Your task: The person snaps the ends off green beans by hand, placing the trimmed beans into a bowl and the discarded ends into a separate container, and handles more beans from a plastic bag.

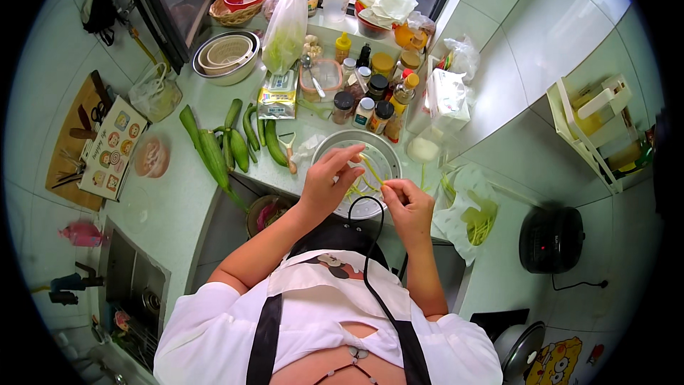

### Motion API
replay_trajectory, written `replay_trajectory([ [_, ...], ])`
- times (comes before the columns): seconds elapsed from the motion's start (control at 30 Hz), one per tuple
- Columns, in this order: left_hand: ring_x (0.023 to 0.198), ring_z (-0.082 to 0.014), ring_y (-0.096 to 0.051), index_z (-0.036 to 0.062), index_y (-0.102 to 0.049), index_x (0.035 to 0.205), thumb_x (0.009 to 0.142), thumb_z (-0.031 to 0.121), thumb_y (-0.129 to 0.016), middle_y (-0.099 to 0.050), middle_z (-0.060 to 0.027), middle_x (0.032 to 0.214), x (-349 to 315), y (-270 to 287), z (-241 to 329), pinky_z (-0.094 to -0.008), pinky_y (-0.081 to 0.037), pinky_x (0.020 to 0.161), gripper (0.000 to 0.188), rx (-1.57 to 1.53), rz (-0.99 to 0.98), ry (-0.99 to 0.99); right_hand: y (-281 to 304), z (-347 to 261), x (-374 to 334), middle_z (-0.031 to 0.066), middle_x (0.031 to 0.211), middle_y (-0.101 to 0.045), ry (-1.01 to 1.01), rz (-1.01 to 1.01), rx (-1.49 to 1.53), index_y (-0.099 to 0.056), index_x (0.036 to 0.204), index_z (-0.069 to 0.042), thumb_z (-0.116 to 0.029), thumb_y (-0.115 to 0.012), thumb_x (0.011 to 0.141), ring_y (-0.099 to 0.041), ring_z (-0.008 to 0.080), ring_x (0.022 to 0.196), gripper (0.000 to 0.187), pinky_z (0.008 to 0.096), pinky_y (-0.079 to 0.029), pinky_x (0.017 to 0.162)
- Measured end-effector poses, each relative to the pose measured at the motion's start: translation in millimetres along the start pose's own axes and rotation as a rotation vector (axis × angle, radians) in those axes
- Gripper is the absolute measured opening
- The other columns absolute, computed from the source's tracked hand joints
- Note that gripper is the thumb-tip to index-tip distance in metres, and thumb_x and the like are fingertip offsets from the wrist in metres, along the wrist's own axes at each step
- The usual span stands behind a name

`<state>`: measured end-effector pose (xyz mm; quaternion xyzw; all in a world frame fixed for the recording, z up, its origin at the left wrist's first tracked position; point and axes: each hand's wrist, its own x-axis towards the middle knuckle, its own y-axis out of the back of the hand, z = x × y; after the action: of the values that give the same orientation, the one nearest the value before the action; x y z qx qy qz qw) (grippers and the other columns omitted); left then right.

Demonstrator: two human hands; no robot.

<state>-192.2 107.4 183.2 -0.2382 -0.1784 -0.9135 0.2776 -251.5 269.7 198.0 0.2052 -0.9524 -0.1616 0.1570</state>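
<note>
Pale counter (160, 196). Stalk (372, 170) pinched by right hand (410, 207) at four o'clock of colander (389, 158); left hand (329, 180) at nine, fingers half-curled, grip indiscernible. Stalk best kept over colander.

Stalks (366, 185) lie in the bowl (342, 144) at the surface's (153, 207) front edge; behind the bowl stand jars (376, 87), left a peeler (291, 160), then vegetables (239, 148), right a bag (456, 210).

A short printed word is carried by the cartoon-patterned box (112, 148) at nine o'clock, while lettering too small to be read is borne by the yellow-and-silver packet (278, 100) at eleven o'clock and the labelled jars (364, 111) at one o'clock.
</note>
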Motion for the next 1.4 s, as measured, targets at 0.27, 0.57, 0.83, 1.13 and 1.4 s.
replay_trajectory([
  [0.27, 0.068, -0.0192, -0.062, 0.0056, -0.065, 0.103, 0.073, -0.004, -0.066, -0.062, -0.0104, 0.097, 5.8, 4.1, -1.7, -0.0286, -0.051, 0.059, 0.032, 0.355, -0.066, -0.304, 5.1, -4.1, -4.4, 0.0018, 0.059, -0.059, -0.009, -0.055, 0.017, -0.065, 0.085, -0.001, -0.010, -0.065, 0.081, -0.051, 0.0046, 0.051, 0.010, 0.0208, -0.040, 0.049],
  [0.57, 0.067, -0.0164, -0.063, 0.0036, -0.065, 0.102, 0.081, -0.004, -0.059, -0.064, -0.0100, 0.085, 4.8, -4.7, 1.6, -0.0265, -0.050, 0.056, 0.023, 0.141, 0.013, -0.164, 4.9, 3.5, -6.3, -0.0011, 0.063, -0.057, -0.089, -0.191, 0.212, -0.064, 0.090, -0.001, -0.022, -0.054, 0.093, -0.042, 0.0021, 0.051, 0.023, 0.0184, -0.030, 0.047],
  [0.83, 0.071, -0.0093, -0.058, 0.0021, -0.057, 0.117, 0.082, 0.001, -0.061, -0.061, -0.0078, 0.097, 4.0, -7.3, 12.1, -0.0219, -0.047, 0.059, 0.036, -0.124, -0.127, 0.053, 2.5, 3.1, -3.8, 0.0020, 0.056, -0.057, -0.057, -0.091, 0.112, -0.065, 0.085, -0.001, -0.022, -0.060, 0.088, -0.053, 0.0062, 0.052, 0.021, 0.0219, -0.041, 0.049],
  [1.13, 0.065, -0.0115, -0.058, 0.0039, -0.059, 0.108, 0.080, 0.008, -0.067, -0.061, -0.0071, 0.094, 2.4, -11.7, 12.3, -0.0235, -0.045, 0.053, 0.029, -0.047, -0.110, 0.076, 2.6, 3.3, -5.1, 0.0070, 0.058, -0.058, 0.013, -0.043, -0.010, -0.065, 0.086, -0.002, -0.020, -0.063, 0.086, -0.054, 0.0116, 0.050, 0.018, 0.0262, -0.042, 0.048],
  [1.4, 0.064, -0.0125, -0.059, 0.0036, -0.060, 0.105, 0.081, 0.007, -0.066, -0.061, -0.0080, 0.090, 2.0, -16.6, 12.2, -0.0246, -0.045, 0.053, 0.025, -0.072, -0.111, 0.085, 8.0, 0.5, -3.4, 0.0121, 0.069, -0.062, 0.038, -0.039, -0.165, -0.065, 0.087, -0.003, -0.018, -0.063, 0.084, -0.059, 0.0231, 0.057, 0.016, 0.0304, -0.045, 0.053],
])
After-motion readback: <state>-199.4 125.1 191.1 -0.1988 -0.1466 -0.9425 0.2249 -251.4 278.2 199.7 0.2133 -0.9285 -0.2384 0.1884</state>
